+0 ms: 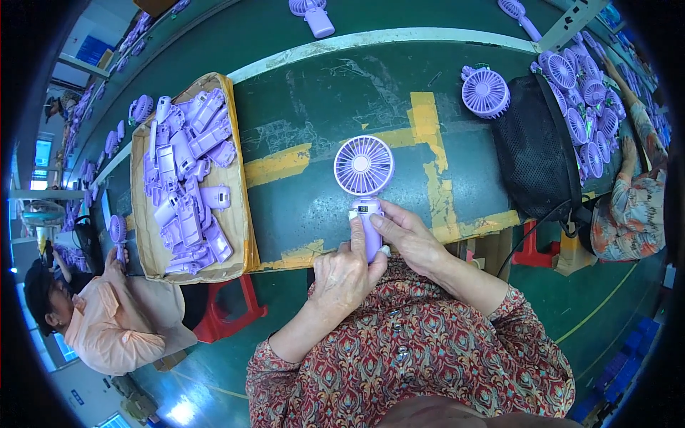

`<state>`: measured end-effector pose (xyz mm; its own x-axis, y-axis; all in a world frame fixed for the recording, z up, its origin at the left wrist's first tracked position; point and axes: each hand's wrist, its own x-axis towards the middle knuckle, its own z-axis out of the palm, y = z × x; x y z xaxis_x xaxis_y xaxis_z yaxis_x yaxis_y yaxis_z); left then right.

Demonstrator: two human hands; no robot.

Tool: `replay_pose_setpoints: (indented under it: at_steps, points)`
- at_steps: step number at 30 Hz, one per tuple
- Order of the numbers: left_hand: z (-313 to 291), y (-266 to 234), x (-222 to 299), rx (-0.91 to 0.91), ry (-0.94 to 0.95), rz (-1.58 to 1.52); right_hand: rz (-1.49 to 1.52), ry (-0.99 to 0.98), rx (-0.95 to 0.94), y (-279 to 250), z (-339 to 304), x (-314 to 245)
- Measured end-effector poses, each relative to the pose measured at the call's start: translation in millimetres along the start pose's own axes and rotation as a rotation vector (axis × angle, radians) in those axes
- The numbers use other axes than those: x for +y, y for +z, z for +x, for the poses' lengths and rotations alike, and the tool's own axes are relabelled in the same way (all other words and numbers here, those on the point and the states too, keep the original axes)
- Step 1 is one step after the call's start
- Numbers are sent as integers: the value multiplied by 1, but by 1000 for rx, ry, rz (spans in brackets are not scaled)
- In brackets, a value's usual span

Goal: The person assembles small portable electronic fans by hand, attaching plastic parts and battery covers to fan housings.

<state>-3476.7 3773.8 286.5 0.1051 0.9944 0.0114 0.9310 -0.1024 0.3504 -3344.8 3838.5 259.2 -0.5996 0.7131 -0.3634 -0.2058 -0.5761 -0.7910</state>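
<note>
In front of me, a purple handheld fan [364,165] is held by its handle, with its round grille pointing away from me over the green table. My left hand [344,277] grips the lower handle, its index finger stretched up along the left side of the small dark display. My right hand [412,239] closes on the handle's right side, the thumb lying on its front below the display. The fingers behind the handle are hidden.
To the left stands a cardboard tray [248,235] heaped with purple handle shells [187,214]. A fan head [485,93] lies at the right beside a black mesh bag [531,153] and piled fan heads [589,107]. Co-workers sit left and right, near red stools [232,310].
</note>
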Motion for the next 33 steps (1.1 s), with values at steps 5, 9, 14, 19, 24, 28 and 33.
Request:
replay_pose_setpoints:
  at_steps: [5,9,14,19,24,28,33]
  points:
    - [-2,-4,-4,20,-40,-98,115,81,0,2,-4,-9]
    - [-3,2,-4,66,-88,-199,109,93,-19,-3,-2,-6]
    - [-4,3,-4,86,-85,-205,118,97,-23,0,-3,-11]
    - [-1,-2,-3,75,-68,-168,53,59,-26,0,-1,-10]
    - [1,-5,-3,27,-79,-146,24,41,-69,0,-2,-13]
    - [3,-6,-3,17,-65,-132,-59,-14,-25,3,-3,-12]
    - [4,-4,-3,-6,-48,-149,-154,-63,46,3,0,-6]
